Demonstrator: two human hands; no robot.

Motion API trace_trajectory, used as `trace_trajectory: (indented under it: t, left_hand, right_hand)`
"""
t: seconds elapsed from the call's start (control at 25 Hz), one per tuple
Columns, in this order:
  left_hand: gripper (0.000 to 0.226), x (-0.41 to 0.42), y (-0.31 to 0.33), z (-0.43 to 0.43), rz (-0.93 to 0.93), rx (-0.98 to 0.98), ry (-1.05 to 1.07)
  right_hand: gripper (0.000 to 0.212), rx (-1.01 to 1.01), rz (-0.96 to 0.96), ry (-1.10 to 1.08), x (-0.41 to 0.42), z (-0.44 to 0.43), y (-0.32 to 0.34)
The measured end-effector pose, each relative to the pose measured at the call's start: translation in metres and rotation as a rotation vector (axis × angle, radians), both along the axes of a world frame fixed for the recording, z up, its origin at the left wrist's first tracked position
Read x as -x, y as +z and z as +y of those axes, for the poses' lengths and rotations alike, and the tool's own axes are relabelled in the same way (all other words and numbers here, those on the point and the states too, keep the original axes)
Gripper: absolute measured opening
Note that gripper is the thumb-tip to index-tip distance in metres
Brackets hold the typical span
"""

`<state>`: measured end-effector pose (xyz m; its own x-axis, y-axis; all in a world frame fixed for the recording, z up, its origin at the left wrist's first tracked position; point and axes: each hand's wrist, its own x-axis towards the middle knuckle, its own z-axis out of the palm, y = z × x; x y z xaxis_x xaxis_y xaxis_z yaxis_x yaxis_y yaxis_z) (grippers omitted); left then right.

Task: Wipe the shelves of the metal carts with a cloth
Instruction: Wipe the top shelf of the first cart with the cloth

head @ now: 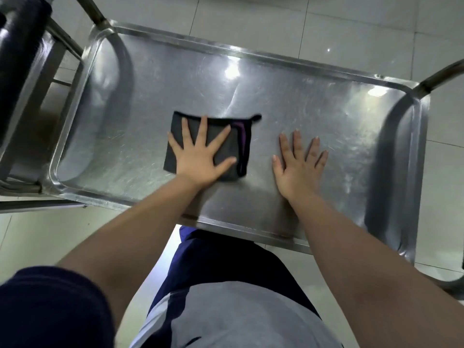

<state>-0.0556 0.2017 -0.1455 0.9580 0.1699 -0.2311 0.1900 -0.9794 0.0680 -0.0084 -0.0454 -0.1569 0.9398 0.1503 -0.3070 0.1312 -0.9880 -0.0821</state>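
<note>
A stainless steel cart shelf (326,101) with a raised rim fills the middle of the head view. A folded dark grey cloth (223,136) with a purple edge lies flat near the shelf's centre. My left hand (200,156) presses on the cloth, palm down and fingers spread. To the right of the cloth, my right hand (298,164) rests flat on the bare metal with its fingers apart, holding nothing.
Cart uprights rise at the top left corner (93,13) and at the right (442,74). A second metal cart (37,79) with a black object on it stands at the left. A pale tiled floor (326,23) surrounds the cart. My body stands against the near rim.
</note>
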Motion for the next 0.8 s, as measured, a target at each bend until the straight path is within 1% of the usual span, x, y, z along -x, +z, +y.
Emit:
trace_trajectory:
  t: [0.12,0.16,0.2,0.24,0.32,0.4,0.48,0.52,0.56,0.64,0.72,0.8]
  left_hand:
    - [0.08,0.092,-0.003,-0.012,-0.058,-0.033,-0.104]
    - [0.079,0.097,-0.004,-0.006,-0.067,-0.028,-0.134]
    - [0.079,0.083,-0.004,0.006,-0.067,-0.026,-0.162]
    - [0.079,0.057,-0.004,0.02,-0.074,-0.009,-0.143]
    - [0.077,-0.004,0.001,0.048,-0.035,0.06,-0.009]
    - [0.076,-0.035,0.003,0.064,-0.001,0.037,0.075]
    - [0.076,-0.015,-0.001,0.059,-0.02,0.021,0.082]
    - [0.076,0.007,-0.001,0.051,-0.021,0.001,0.062]
    - [0.076,0.03,0.0,0.046,-0.028,-0.014,0.047]
    - [0.076,0.068,-0.001,0.055,-0.026,0.003,-0.005]
    - [0.075,0.092,-0.001,0.081,-0.02,-0.001,-0.067]
    - [0.075,0.095,0.0,0.108,-0.061,-0.028,-0.105]
  right_hand:
    - [0.06,-0.002,0.014,-0.004,0.0,-0.003,0.002]
    - [0.06,0.002,0.011,-0.003,0.0,-0.001,0.003]
    - [0.06,0.009,0.001,0.002,0.0,0.001,0.004]
    - [0.06,0.016,-0.004,0.011,0.0,0.004,0.004]
    - [0.059,0.016,0.018,-0.007,-0.003,0.004,0.006]
    - [0.059,-0.001,0.006,-0.057,-0.004,0.004,0.01]
    - [0.059,-0.119,-0.01,-0.117,-0.001,0.026,0.018]
    - [0.06,-0.18,-0.01,-0.103,0.002,0.046,0.021]
    - [0.061,-0.2,-0.003,-0.042,0.007,0.07,0.022]
    - [0.06,-0.138,0.008,0.085,0.016,0.111,0.018]
    - [0.059,-0.069,0.011,0.08,0.015,0.128,0.011]
    - [0.059,-0.036,-0.01,0.056,0.014,0.126,0.006]
